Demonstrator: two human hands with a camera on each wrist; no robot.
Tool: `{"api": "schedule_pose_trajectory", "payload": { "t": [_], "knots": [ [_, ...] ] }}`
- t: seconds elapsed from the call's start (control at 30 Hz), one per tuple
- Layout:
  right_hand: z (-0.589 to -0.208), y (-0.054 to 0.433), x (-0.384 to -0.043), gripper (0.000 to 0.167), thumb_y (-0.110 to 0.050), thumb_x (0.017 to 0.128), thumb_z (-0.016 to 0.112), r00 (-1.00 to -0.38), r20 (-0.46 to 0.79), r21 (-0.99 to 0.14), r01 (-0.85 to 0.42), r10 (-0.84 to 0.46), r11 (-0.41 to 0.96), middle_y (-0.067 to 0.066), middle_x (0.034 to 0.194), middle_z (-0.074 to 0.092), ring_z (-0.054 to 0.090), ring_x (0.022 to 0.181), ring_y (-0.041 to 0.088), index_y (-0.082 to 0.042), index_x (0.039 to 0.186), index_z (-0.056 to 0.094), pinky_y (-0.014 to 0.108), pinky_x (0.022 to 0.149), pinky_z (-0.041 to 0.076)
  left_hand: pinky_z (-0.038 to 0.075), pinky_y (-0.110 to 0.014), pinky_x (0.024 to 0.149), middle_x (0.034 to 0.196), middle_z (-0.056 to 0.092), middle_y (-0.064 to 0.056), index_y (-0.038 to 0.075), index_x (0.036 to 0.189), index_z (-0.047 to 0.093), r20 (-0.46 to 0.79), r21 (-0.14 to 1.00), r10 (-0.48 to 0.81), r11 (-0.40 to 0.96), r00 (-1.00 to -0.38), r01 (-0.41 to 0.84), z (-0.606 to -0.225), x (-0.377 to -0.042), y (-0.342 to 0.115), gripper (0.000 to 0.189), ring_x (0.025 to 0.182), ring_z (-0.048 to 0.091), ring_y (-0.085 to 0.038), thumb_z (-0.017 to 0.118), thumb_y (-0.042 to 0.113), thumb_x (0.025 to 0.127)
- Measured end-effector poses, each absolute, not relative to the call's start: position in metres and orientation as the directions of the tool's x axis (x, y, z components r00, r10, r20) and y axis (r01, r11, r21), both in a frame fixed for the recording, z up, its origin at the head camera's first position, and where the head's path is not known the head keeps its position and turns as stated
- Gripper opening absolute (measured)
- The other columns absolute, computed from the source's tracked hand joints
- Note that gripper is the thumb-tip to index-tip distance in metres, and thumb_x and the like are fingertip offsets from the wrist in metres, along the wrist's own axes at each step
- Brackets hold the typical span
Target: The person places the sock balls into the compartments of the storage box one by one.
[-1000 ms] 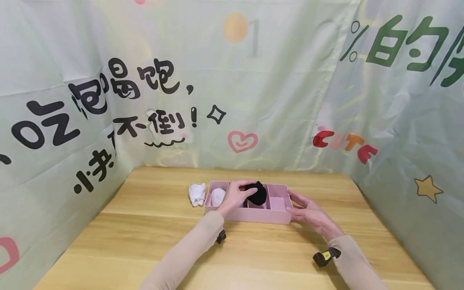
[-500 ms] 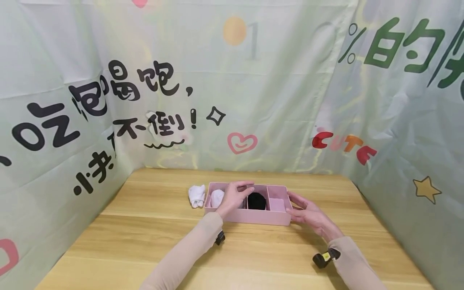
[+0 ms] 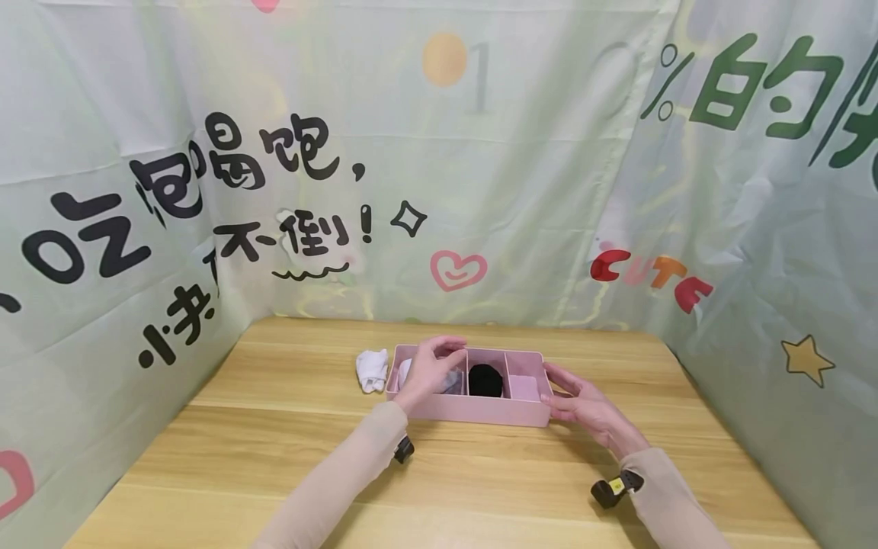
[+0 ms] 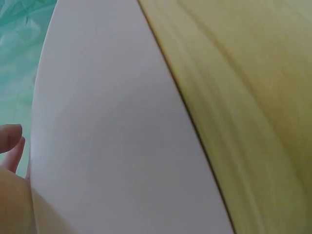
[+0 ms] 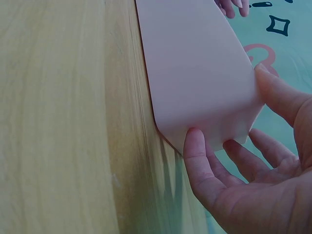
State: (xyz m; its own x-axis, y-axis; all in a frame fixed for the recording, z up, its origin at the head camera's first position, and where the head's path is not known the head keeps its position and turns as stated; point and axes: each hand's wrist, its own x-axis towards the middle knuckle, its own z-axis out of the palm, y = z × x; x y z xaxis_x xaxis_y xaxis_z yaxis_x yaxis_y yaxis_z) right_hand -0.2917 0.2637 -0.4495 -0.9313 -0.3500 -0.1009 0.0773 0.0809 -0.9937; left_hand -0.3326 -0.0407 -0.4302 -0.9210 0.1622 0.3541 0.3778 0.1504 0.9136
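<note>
A pink divided storage box sits on the table. My left hand hovers over its left part, holding nothing, fingers loosely bent. Beneath and behind that hand, a white balled sock and a grey fabric bundle are partly hidden. A black balled sock lies in the compartment right of them. My right hand holds the right end of the box, thumb at the upper edge and fingertips against the end wall. In the left wrist view the box's outer wall fills most of the picture.
A white folded sock lies on the wooden table, just left of the box. The box's rightmost compartment shows a bare pink inside. Printed curtains surround the table at the back and sides.
The black sock has gone from my left fingers down into its compartment. My left hand has let go and shifted left over the grey bundle. My right hand stays at the box's end.
</note>
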Motion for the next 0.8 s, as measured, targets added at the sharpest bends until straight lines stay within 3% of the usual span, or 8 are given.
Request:
{"api": "schedule_pose_trajectory", "payload": {
  "t": [0.17,0.3,0.43,0.57,0.67,0.8],
  "knots": [
    [-0.448,0.264,-0.291,0.077,-0.006,0.096,0.06,-0.934,-0.102,-0.993,0.076,-0.343,0.09,0.021,0.163,0.011,0.031,0.141,0.042,-0.006,0.157,0.014,0.028,0.09,0.053,0.056,-0.027,0.071,0.106,0.069,-0.023,-0.003,0.113,0.069,0.348,0.921,0.16,0.125,-0.924,0.368,-0.423,-0.333,-0.051,0.023,0.093,0.065,-0.039,0.067,0.004,0.091],
    [-0.449,0.264,-0.29,0.077,-0.006,0.096,0.061,-0.933,-0.105,-0.993,0.079,-0.343,0.087,0.021,0.163,0.011,0.031,0.141,0.042,-0.007,0.157,0.014,0.028,0.091,0.053,0.055,-0.025,0.069,0.104,0.071,-0.018,0.004,0.111,0.071,0.335,0.926,0.146,0.132,-0.931,0.354,-0.423,-0.333,-0.058,0.021,0.085,0.065,-0.025,0.068,0.006,0.091],
    [-0.45,0.263,-0.29,0.077,-0.005,0.095,0.061,-0.932,-0.104,-0.994,0.083,-0.348,0.076,0.02,0.163,0.011,0.025,0.144,0.044,-0.007,0.157,0.015,0.029,0.092,0.052,0.053,-0.021,0.071,0.104,0.07,-0.02,0.0,0.112,0.07,0.341,0.924,0.15,0.128,-0.928,0.36,-0.423,-0.334,-0.067,0.023,0.084,0.064,-0.011,0.069,0.006,0.09],
    [-0.449,0.264,-0.29,0.078,-0.006,0.095,0.062,-0.93,-0.099,-0.994,0.079,-0.355,0.071,0.02,0.163,0.01,0.024,0.144,0.045,-0.006,0.157,0.014,0.028,0.091,0.053,0.052,-0.018,0.075,0.107,0.07,-0.024,-0.004,0.114,0.068,0.331,0.929,0.159,0.118,-0.93,0.351,-0.422,-0.336,-0.077,0.026,0.091,0.066,-0.018,0.069,0.005,0.09],
    [-0.449,0.265,-0.29,0.079,-0.006,0.095,0.062,-0.929,-0.099,-0.995,0.081,-0.355,0.066,0.02,0.163,0.01,0.026,0.143,0.044,-0.006,0.157,0.014,0.028,0.09,0.053,0.056,-0.027,0.08,0.11,0.068,-0.027,-0.006,0.115,0.066,0.307,0.937,0.166,0.121,-0.937,0.328,-0.418,-0.333,-0.085,0.027,0.094,0.067,-0.026,0.068,0.005,0.09],
    [-0.449,0.266,-0.291,0.079,-0.005,0.095,0.062,-0.929,-0.103,-0.994,0.087,-0.354,0.06,0.021,0.163,0.01,0.035,0.139,0.039,-0.006,0.157,0.014,0.026,0.088,0.054,0.057,-0.031,0.075,0.111,0.068,-0.025,-0.005,0.116,0.066,0.279,0.945,0.153,0.13,-0.948,0.299,-0.416,-0.332,-0.096,0.028,0.095,0.067,-0.033,0.068,0.005,0.091]
  ]
}}
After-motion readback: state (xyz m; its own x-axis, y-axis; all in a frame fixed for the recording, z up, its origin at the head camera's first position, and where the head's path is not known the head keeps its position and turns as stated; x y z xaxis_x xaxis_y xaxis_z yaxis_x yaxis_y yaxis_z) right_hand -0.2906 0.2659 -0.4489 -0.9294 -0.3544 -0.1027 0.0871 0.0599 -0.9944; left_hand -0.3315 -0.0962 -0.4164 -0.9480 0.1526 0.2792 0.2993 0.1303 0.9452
